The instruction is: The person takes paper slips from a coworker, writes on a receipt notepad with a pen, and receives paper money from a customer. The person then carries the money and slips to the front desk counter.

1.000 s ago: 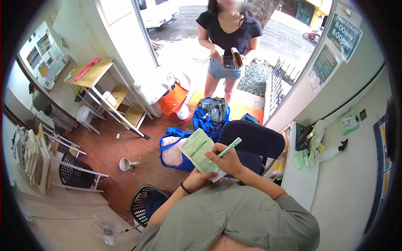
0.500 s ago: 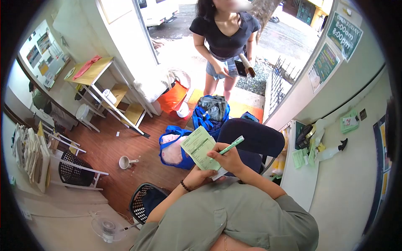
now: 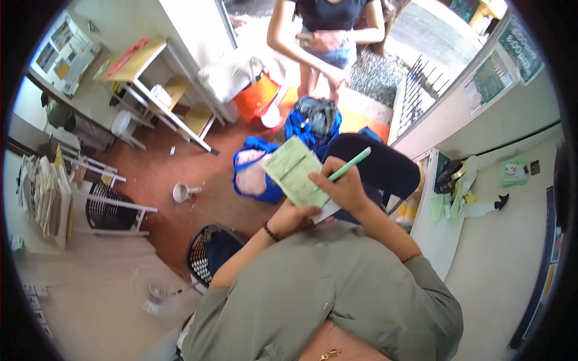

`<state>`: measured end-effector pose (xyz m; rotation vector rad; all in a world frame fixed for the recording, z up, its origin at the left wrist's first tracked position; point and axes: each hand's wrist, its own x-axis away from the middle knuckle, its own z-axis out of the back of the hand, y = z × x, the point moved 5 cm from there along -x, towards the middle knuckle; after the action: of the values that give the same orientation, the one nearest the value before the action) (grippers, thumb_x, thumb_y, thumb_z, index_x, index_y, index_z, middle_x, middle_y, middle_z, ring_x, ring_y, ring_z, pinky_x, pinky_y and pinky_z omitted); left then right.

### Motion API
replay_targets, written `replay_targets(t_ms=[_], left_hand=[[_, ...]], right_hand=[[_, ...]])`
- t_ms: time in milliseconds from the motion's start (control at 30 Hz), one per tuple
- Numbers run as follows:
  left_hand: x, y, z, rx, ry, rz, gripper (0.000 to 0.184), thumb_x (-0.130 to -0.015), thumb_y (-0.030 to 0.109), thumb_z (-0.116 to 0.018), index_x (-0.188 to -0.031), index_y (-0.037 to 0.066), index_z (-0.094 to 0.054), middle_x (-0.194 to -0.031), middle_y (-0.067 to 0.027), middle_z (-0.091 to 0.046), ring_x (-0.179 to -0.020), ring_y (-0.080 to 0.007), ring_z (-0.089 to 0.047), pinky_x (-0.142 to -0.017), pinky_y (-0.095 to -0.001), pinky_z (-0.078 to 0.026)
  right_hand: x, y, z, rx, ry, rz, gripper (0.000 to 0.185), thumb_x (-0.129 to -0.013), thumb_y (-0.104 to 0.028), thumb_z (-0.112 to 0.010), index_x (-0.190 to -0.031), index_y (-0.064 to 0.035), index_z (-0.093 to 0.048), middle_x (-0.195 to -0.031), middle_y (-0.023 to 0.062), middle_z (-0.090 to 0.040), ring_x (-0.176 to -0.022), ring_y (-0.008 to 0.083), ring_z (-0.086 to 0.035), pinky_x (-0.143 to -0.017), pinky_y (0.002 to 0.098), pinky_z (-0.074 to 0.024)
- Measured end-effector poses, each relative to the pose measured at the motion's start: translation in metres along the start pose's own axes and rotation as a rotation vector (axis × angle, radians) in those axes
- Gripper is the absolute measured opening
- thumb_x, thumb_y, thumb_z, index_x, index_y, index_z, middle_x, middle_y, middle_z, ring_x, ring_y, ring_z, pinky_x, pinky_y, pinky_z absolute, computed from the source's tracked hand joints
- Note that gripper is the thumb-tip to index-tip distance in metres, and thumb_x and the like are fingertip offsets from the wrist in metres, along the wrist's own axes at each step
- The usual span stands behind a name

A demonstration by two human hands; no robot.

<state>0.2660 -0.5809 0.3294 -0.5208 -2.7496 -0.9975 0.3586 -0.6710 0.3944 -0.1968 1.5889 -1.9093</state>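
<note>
A light green pad of printed forms [image 3: 291, 170] is held in front of my chest, tilted to the left. My left hand [image 3: 293, 218] grips its lower edge, with the thumb on top and the other fingers mostly hidden below. A dark bead bracelet circles that wrist. A mint-green pen [image 3: 352, 163] is pinched in my right hand [image 3: 341, 185], its upper end pointing up and right. Its tip is at the right part of the form. White sheets [image 3: 327, 212] stick out under the pad by my left thumb.
A dark chair [image 3: 373, 165] stands just beyond my hands. Blue bags [image 3: 256, 171] of laundry sit on the floor ahead, and a person [image 3: 328, 45] stands behind them in the doorway. To the right is a white counter [image 3: 442, 234]; a black basket [image 3: 201, 246] is at lower left.
My view has tipped downward. My right hand and the pen have shifted right and up on the form. The person has leaned forward, one arm reaching down toward the bags.
</note>
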Motion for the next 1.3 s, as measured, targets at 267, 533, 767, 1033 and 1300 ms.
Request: replay_targets(t_ms=[267,533,767,1033,1300], left_hand=[[0.009,0.008,-0.014,0.043,-0.003,0.011,0.052,-0.081,-0.009,-0.053,-0.129,0.004,-0.038,-0.121,-0.0119,-0.050,-0.109,-0.0271,-0.055,-0.088,-0.0457,-0.052],[0.006,0.004,-0.006,-0.019,-0.009,0.043,0.055,-0.083,-0.005,-0.055,-0.134,0.006,-0.034,-0.125,-0.0128,-0.048,-0.113,-0.0287,-0.053,-0.089,-0.0485,-0.051],[0.011,0.008,-0.010,0.092,0.032,0.073,0.049,-0.084,-0.003,-0.046,-0.131,0.004,-0.035,-0.122,-0.0136,-0.050,-0.108,-0.0291,-0.055,-0.090,-0.0500,-0.050],[0.010,0.004,-0.006,0.044,0.046,0.070,0.049,-0.083,-0.004,-0.045,-0.131,0.004,-0.035,-0.119,-0.0143,-0.052,-0.104,-0.0295,-0.058,-0.088,-0.0469,-0.051],[0.008,0.003,-0.002,0.067,0.103,0.072,0.047,-0.086,-0.003,-0.046,-0.131,0.005,-0.036,-0.122,-0.0150,-0.050,-0.106,-0.0302,-0.057,-0.085,-0.0511,-0.052]], right_hand=[[0.004,0.010,-0.006,-0.027,-0.085,0.003,0.031,-0.078,-0.014,-0.071,-0.062,-0.0046,-0.047,-0.052,0.0012,-0.047,-0.048,0.0065,-0.039,-0.043,0.0256,-0.0331],[0.002,0.004,-0.007,-0.004,-0.100,0.021,0.028,-0.080,-0.011,-0.068,-0.062,-0.0046,-0.047,-0.054,0.0022,-0.049,-0.049,0.0072,-0.041,-0.045,0.0258,-0.0344],[0.007,0.008,-0.010,-0.001,-0.103,-0.025,0.029,-0.079,-0.012,-0.068,-0.063,-0.0040,-0.046,-0.054,0.0046,-0.049,-0.049,0.0098,-0.041,-0.045,0.0273,-0.0359],[0.008,0.010,-0.014,-0.013,-0.101,0.014,0.027,-0.079,-0.010,-0.067,-0.063,-0.0035,-0.046,-0.054,0.0058,-0.047,-0.048,0.0128,-0.042,-0.046,0.0288,-0.0373],[0.006,0.014,-0.011,0.022,-0.114,0.013,0.026,-0.079,-0.010,-0.067,-0.063,-0.0025,-0.048,-0.055,0.0072,-0.051,-0.047,0.0147,-0.046,-0.047,0.0291,-0.0396]])
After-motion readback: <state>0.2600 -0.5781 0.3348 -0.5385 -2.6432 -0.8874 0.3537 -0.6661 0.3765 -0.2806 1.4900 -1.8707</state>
